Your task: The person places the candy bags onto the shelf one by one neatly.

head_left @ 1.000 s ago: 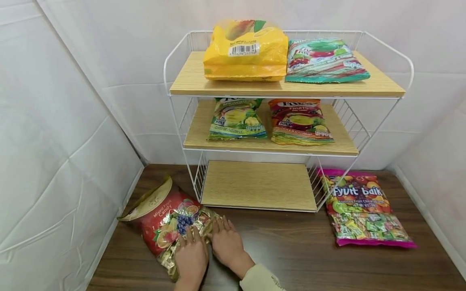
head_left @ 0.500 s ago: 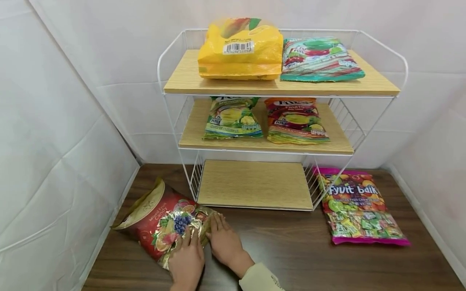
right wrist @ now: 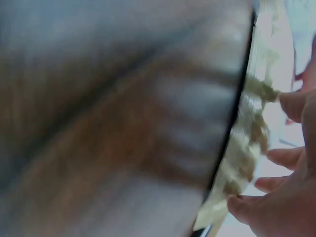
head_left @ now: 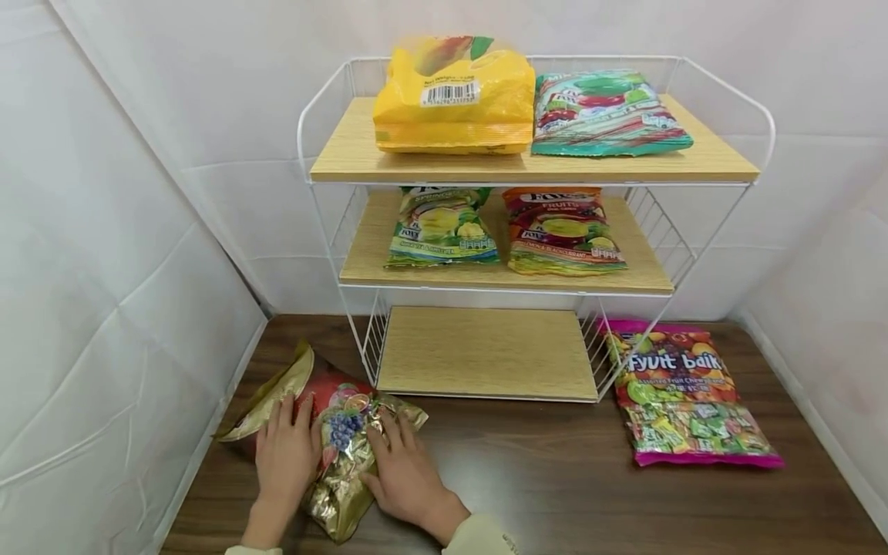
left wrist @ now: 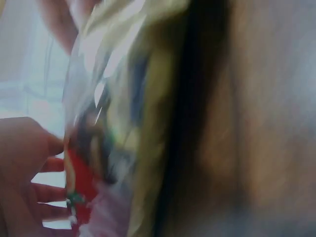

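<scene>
A red and gold bag of mixed fruit candy (head_left: 343, 451) lies slanted on the table at the front left. My left hand (head_left: 286, 462) rests on its red upper part, fingers extended toward the cream end. On the bag's gold lower part lies my right hand (head_left: 409, 479), fingers spread. In the left wrist view, the left hand (left wrist: 22, 173) has its fingertips on the bag's printed face, with other fingers at the top. From the right wrist, the right hand (right wrist: 286, 182) touches the crinkled gold foil (right wrist: 247, 153). Both wrist views are blurred.
A white wire rack with wooden shelves (head_left: 486, 347) stands behind. Its top shelf bears a yellow bag (head_left: 454, 100) and a teal bag (head_left: 610, 116); the middle one, a green bag (head_left: 444, 227) and a red bag (head_left: 563, 231). A pink-edged candy bag (head_left: 683, 393) lies right. White sheeting (head_left: 139, 231) surrounds the table.
My left hand has moved up and left from the gold part onto the bag's red part. The right hand has shifted left, from the gold edge onto the foil.
</scene>
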`<state>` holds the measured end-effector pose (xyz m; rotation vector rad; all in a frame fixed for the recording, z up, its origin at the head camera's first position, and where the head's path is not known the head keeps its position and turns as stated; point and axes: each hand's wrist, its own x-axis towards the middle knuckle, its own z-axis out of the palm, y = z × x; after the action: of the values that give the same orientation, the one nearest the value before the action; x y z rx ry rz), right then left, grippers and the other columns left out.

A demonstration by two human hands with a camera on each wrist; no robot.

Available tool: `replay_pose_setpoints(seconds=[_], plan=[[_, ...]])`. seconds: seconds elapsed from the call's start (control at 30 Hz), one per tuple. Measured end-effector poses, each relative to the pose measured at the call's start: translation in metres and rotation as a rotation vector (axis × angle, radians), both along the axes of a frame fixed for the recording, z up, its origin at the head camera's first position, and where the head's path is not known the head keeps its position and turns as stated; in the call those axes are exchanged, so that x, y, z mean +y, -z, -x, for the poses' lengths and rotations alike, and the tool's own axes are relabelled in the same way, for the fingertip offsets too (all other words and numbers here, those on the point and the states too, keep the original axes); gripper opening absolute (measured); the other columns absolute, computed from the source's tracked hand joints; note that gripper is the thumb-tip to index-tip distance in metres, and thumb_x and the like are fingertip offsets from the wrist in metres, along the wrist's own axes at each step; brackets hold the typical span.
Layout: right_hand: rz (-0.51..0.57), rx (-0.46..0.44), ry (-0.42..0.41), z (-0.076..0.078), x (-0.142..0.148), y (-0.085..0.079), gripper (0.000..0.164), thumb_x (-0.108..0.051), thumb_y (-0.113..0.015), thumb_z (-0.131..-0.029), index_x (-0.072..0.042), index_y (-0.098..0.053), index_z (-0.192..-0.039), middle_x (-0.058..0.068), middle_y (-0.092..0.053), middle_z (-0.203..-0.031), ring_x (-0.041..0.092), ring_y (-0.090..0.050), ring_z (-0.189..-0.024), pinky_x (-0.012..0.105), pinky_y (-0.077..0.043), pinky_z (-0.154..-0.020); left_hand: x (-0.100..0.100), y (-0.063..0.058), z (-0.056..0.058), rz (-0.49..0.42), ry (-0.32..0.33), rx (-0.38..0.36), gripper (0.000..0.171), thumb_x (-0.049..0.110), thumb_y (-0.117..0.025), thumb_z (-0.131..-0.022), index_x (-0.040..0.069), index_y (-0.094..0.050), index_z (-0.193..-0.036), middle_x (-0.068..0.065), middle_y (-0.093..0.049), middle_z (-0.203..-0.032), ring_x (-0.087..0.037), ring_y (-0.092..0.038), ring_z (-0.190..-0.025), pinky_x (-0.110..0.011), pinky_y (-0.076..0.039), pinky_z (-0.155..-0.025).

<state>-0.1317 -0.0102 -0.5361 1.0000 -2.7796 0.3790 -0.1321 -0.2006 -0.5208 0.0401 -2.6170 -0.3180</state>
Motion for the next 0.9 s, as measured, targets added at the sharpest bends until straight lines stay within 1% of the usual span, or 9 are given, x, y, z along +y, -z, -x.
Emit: replay_pose_setpoints(seconds=[0.1,0.27,0.33,0.43,0.57,0.6,0.67,0.77,0.9], plan=[[-0.026,-0.011,-0.033,-0.004,-0.003,0.003,0.07,-0.054,-0.041,-0.087,-0.01,-0.029,-0.14,0.02,-0.014,-0.144,0.042,-0.013,-0.129,0.049,-0.031,-0.097,-0.007,-0.001,0.003,0.029,0.006,0.0,0.046,0.023,-0.066,-0.078,0.005,-0.056,-0.12,-0.028,-0.045,-0.124,-0.048,-0.04,-0.111,-0.062,-0.036,-0.08],[-0.074,-0.064,-0.047,-0.003,-0.002,0.002,0.073,-0.06,-0.031,-0.086,-0.014,-0.024,-0.142,0.016,-0.01,-0.146,0.04,-0.006,-0.13,0.049,-0.027,-0.099,-0.009,-0.004,0.007,0.09,0.036,0.073,0.046,0.026,-0.067,-0.077,0.005,-0.06,-0.117,-0.028,-0.051,-0.117,-0.048,-0.049,-0.101,-0.058,-0.045,-0.066],[-0.079,-0.091,-0.054,-0.001,-0.001,0.001,0.073,-0.061,-0.03,-0.086,-0.015,-0.024,-0.142,0.015,-0.01,-0.146,0.04,-0.005,-0.131,0.048,-0.026,-0.1,-0.009,-0.005,0.007,0.108,0.032,0.082,0.045,0.028,-0.067,-0.076,0.006,-0.06,-0.116,-0.027,-0.053,-0.115,-0.047,-0.051,-0.098,-0.057,-0.045,-0.061],[-0.073,-0.129,-0.07,0.002,0.003,-0.002,0.07,-0.06,-0.031,-0.086,-0.016,-0.026,-0.141,0.013,-0.013,-0.146,0.038,-0.008,-0.131,0.046,-0.028,-0.099,-0.007,-0.005,0.006,0.138,0.016,0.084,0.045,0.03,-0.066,-0.077,0.006,-0.061,-0.114,-0.027,-0.054,-0.111,-0.047,-0.053,-0.094,-0.055,-0.046,-0.054],[-0.038,-0.149,-0.031,0.006,0.009,-0.007,0.062,-0.059,-0.035,-0.086,-0.021,-0.038,-0.136,0.007,-0.024,-0.144,0.034,-0.021,-0.129,0.043,-0.045,-0.084,-0.001,-0.005,0.004,0.18,-0.001,0.109,0.045,0.033,-0.065,-0.076,0.005,-0.063,-0.11,-0.03,-0.056,-0.103,-0.046,-0.056,-0.085,-0.052,-0.045,-0.046],[-0.027,-0.152,-0.014,0.007,0.01,-0.009,0.06,-0.058,-0.035,-0.087,-0.022,-0.041,-0.134,0.006,-0.028,-0.143,0.033,-0.024,-0.128,0.043,-0.046,-0.082,0.001,-0.005,0.003,0.185,-0.001,0.117,0.044,0.034,-0.065,-0.076,0.004,-0.064,-0.109,-0.03,-0.057,-0.101,-0.046,-0.057,-0.082,-0.051,-0.044,-0.045],[-0.004,-0.156,0.014,0.009,0.012,-0.01,0.055,-0.057,-0.037,-0.087,-0.023,-0.046,-0.129,0.004,-0.033,-0.14,0.033,-0.028,-0.126,0.044,-0.046,-0.082,0.005,-0.005,0.001,0.196,-0.006,0.129,0.045,0.035,-0.064,-0.075,0.003,-0.064,-0.106,-0.031,-0.057,-0.097,-0.045,-0.057,-0.076,-0.049,-0.044,-0.041],[0.005,-0.152,0.044,0.01,0.015,-0.01,0.05,-0.056,-0.037,-0.087,-0.024,-0.05,-0.123,0.002,-0.037,-0.138,0.032,-0.029,-0.126,0.045,-0.038,-0.092,0.011,-0.005,-0.002,0.211,-0.018,0.125,0.045,0.037,-0.063,-0.076,0.002,-0.064,-0.105,-0.032,-0.057,-0.093,-0.044,-0.057,-0.071,-0.047,-0.041,-0.036],[0.012,-0.14,0.065,0.011,0.017,-0.01,0.045,-0.055,-0.04,-0.087,-0.025,-0.053,-0.118,0.002,-0.04,-0.136,0.032,-0.029,-0.126,0.044,-0.035,-0.095,0.018,-0.007,-0.006,0.226,-0.041,0.077,0.047,0.039,-0.061,-0.078,0.002,-0.064,-0.106,-0.032,-0.058,-0.091,-0.045,-0.058,-0.068,-0.046,-0.04,-0.033]])
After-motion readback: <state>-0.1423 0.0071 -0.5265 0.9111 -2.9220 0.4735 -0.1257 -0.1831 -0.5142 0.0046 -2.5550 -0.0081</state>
